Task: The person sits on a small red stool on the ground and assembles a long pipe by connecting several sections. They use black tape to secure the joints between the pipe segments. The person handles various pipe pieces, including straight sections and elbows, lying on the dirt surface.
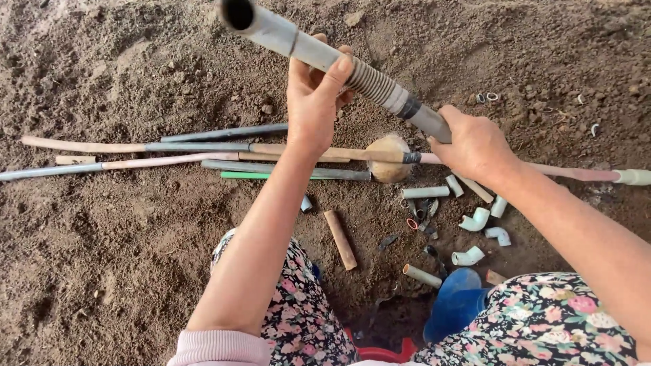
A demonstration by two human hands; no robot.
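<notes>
Pipe: a grey pipe [325,57] with a ribbed, corrugated section and a black tape band runs from the top centre of the frame down to the right of centre, held above the soil.
Left hand: the left hand [313,102] wraps the pipe at the ribbed section, fingers [337,71] clenched over it, thumb side towards the camera.
Right hand: the right hand [475,146] is closed round the lower end just past the tape band.
Doing it well: judging by the grip, keeping both hands close on either side of the ribbed joint and the pipe straight would stop it kinking there.
On the ground: long pipes [169,152] lie across the middle; short offcuts and white elbow fittings [475,220] scatter at centre right; a round stone [388,157] sits among them.
Near the knees: a blue boot [453,301] at lower centre.
Hard to tell: the pipe's lower end is hidden inside the right palm; its upper mouth is cut by the frame edge; the small rings at upper right are too small to identify.
</notes>
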